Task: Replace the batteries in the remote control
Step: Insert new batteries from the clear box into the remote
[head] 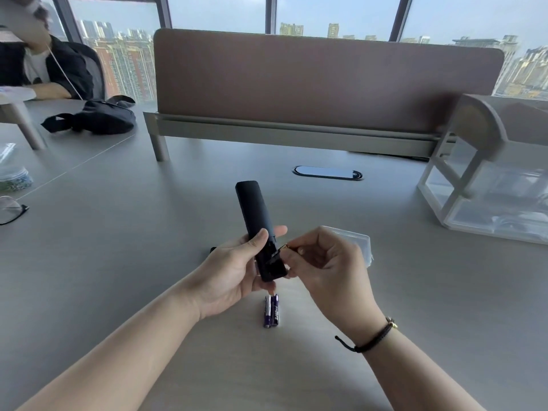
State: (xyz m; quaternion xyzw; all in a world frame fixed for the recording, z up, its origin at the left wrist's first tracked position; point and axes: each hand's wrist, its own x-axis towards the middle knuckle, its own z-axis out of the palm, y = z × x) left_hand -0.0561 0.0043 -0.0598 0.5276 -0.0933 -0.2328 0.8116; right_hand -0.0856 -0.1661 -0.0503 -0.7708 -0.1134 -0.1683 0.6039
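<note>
A black remote control [252, 209] is held above the grey table, back side toward me, its far end pointing away. My left hand [234, 268] grips its lower part, thumb across the back. My right hand [323, 262] pinches a dark battery with a gold tip [285, 248] at the open compartment near the remote's lower end. Two purple batteries [271, 310] lie side by side on the table just below the remote. A small dark piece [213, 249] shows behind my left hand; what it is cannot be told.
A clear plastic case [360, 241] lies behind my right hand. A clear drawer box [489, 209] stands at right, a divider panel [320, 81] across the back. A black bag [100, 115], glasses [12, 209] and a seated person [38, 60] are at left.
</note>
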